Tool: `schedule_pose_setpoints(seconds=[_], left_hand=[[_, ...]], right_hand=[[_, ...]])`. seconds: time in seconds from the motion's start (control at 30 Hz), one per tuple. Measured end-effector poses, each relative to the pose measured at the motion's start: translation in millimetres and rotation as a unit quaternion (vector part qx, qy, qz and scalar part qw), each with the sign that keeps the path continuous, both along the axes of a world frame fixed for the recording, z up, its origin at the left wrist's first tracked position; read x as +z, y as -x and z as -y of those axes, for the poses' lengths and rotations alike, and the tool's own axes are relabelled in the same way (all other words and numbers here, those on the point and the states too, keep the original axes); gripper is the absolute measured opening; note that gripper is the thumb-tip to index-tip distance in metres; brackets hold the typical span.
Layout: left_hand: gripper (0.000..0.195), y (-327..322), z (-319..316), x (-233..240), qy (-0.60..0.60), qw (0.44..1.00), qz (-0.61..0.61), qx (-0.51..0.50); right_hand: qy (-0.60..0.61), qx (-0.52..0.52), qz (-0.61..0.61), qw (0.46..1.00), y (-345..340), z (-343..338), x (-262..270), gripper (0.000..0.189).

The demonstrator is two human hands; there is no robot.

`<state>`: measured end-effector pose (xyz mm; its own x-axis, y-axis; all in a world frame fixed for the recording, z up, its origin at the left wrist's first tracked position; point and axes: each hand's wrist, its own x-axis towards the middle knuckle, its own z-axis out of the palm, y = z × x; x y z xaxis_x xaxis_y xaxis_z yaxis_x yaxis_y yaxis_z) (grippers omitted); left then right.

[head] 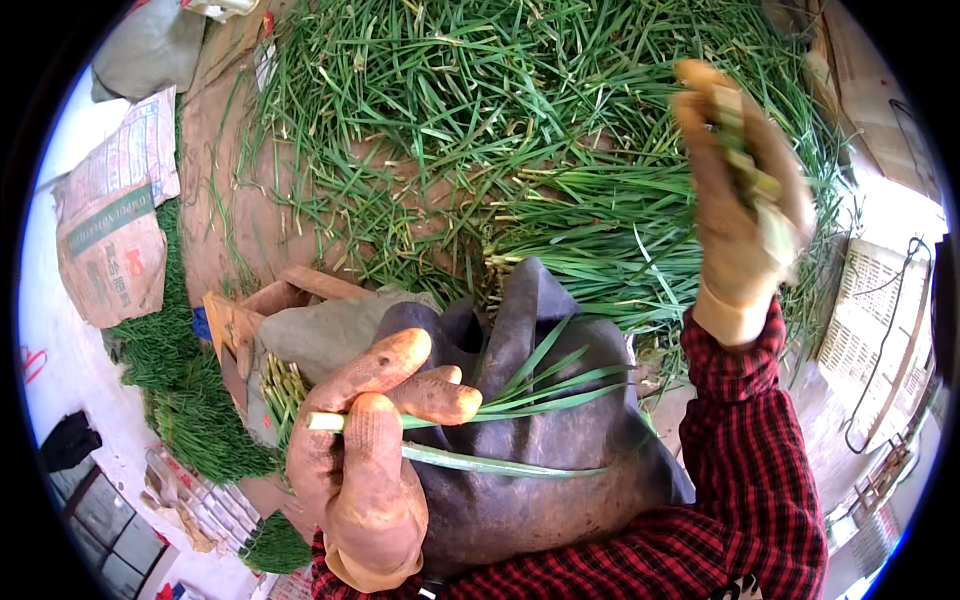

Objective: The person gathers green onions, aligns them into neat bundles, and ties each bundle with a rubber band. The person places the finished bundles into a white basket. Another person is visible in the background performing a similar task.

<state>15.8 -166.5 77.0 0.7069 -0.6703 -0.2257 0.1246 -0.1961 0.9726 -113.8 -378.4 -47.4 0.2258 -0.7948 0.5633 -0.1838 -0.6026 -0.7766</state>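
Observation:
My left hand (375, 442), in a soiled tan glove, pinches a garlic chive stalk (326, 422) between thumb and fingers. Its pale cut end points left and its green leaves fan right, over the dark apron (517, 495) on my lap. Raised at the right, my right hand (739, 165) is gloved too and blurred; pale green leaf scraps (739, 146) show between its thumb and fingers. Just past my knees lies a row of chives (600, 232), stem ends to the left. Beside my left hand, more cut stem ends (283, 386) poke out, partly hidden by the glove.
Loose green leaves (480, 82) spread in a heap beyond the row. A wooden frame (247, 307) stands by my left knee. Further left are bundled chives (202, 420) and a printed sack (112, 247). A pale plastic crate (862, 307) is at the right.

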Motion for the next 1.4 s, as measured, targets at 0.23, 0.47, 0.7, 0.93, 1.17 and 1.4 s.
schedule_pose_setpoints(seconds=[0.23, 0.47, 0.7, 0.93, 1.17, 1.4], left_hand=[[0.037, 4, 12, -4, -0.073, 0.997, 0.017, -0.008], [0.036, -3, 3, -3, -0.079, 0.996, 0.043, -0.010], [0.039, 2, 10, -4, -0.056, 0.997, 0.044, -0.023], [0.026, -4, 2, -8, -0.002, 0.998, -0.050, -0.034], [0.028, 1, 6, -9, 0.064, 0.984, -0.133, -0.100], [0.028, -11, -9, -9, 0.047, 0.992, -0.094, -0.072]], right_hand=[[-0.156, 0.182, -0.596, 0.767, -60, 13, -220, 0.017], [-0.150, 0.188, -0.684, 0.689, -80, 5, -221, 0.026], [-0.188, 0.086, -0.380, 0.902, -16, 55, -136, 0.029], [-0.036, 0.324, -0.533, 0.781, -53, -100, -185, 0.014], [-0.109, 0.288, -0.608, 0.732, -57, -79, -200, 0.015], [-0.244, 0.259, -0.347, 0.868, -18, -43, -162, 0.047]])
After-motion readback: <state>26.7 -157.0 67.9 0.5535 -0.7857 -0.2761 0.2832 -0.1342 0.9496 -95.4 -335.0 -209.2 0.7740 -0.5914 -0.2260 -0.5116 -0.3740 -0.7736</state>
